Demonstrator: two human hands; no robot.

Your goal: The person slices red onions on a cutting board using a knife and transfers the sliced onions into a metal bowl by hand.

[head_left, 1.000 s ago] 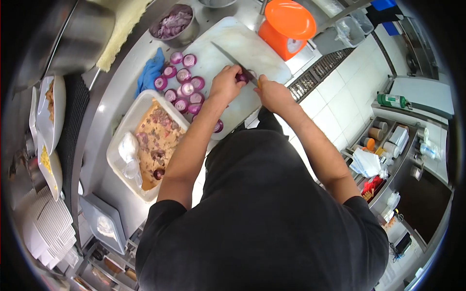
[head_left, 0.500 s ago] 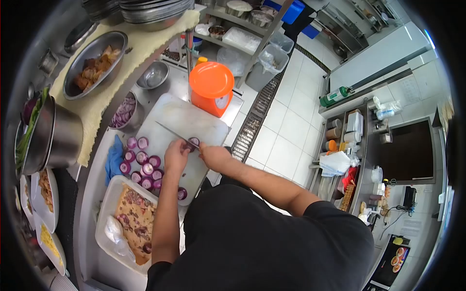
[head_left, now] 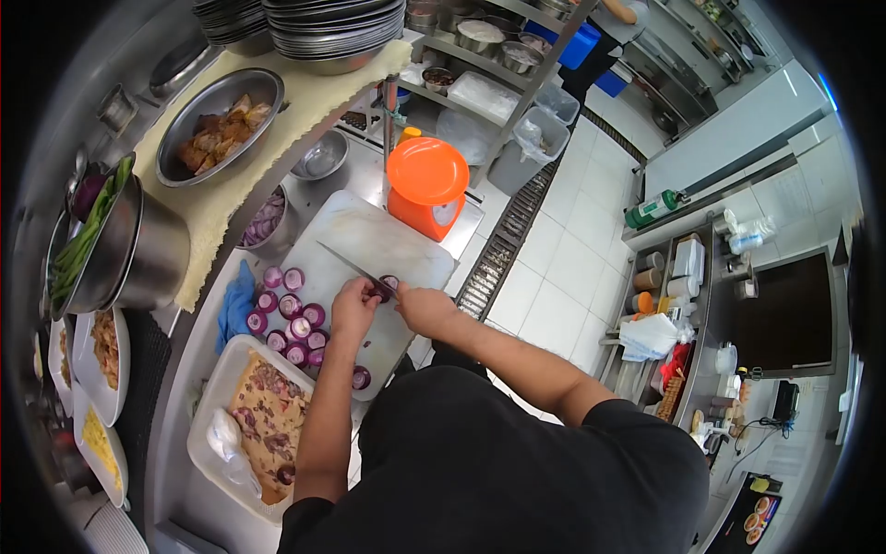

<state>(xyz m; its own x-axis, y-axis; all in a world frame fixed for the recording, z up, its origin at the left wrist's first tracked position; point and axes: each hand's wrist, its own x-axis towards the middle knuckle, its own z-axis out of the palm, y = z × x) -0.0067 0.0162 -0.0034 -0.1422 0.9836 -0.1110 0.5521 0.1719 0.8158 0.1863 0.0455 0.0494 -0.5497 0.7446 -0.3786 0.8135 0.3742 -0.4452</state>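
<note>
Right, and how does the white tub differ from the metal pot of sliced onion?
The white tub is roughly rectangular; the metal pot is round and grey.
The white tub holds a chunky orange-tan mix and a clear plastic bag; the metal pot holds sliced purple onion.
Both stand uncovered beside the cutting board.

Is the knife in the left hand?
No, the right hand holds the knife, while the left hand holds a purple onion at the white cutting board.
</note>
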